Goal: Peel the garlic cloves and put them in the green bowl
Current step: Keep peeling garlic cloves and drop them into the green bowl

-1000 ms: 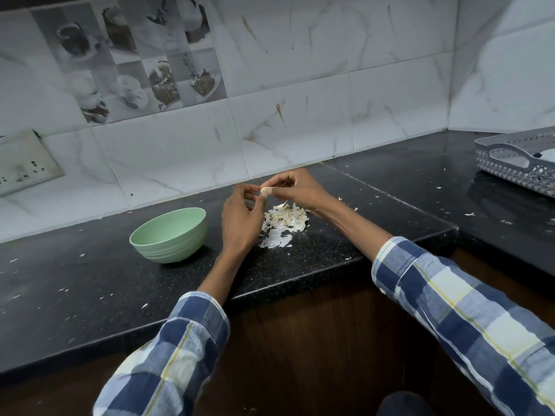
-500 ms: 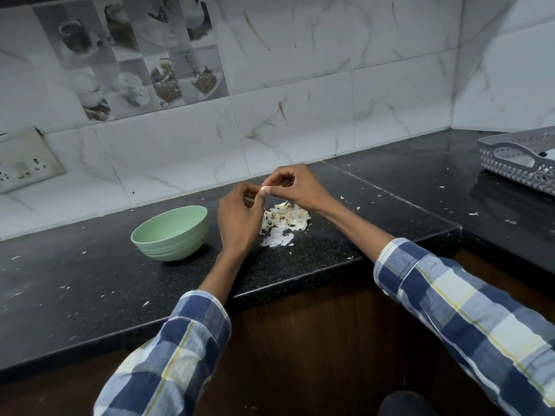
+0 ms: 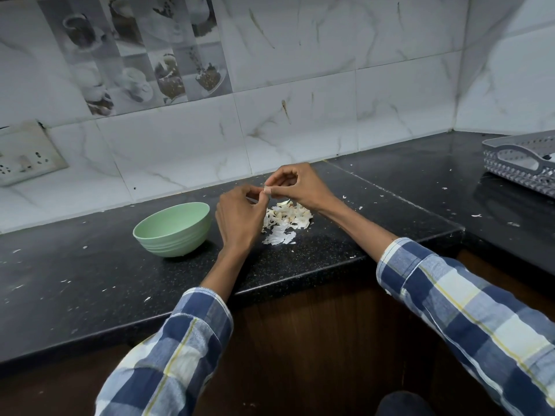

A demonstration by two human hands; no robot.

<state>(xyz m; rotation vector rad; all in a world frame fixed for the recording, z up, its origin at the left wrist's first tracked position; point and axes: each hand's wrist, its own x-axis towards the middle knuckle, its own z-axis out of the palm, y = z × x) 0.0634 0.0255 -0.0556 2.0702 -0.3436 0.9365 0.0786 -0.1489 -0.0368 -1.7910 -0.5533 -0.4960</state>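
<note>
A small pale garlic clove (image 3: 267,190) is held between both hands above the black counter. My left hand (image 3: 238,219) pinches it from the left with curled fingers, and my right hand (image 3: 297,184) pinches it from the right with thumb and fingertips. Under the hands lies a heap of white garlic peels (image 3: 285,220). The green bowl (image 3: 174,229) stands upright on the counter just left of my left hand; its inside is mostly hidden from this angle.
The black stone counter (image 3: 90,280) carries scattered bits of peel. A grey perforated tray (image 3: 522,163) sits at the far right. A tiled wall with a socket plate (image 3: 27,154) runs behind. The counter's front edge drops to dark wooden cabinets.
Both hands stay together over the peel heap with only small finger shifts on the clove. The bowl and peels have not moved.
</note>
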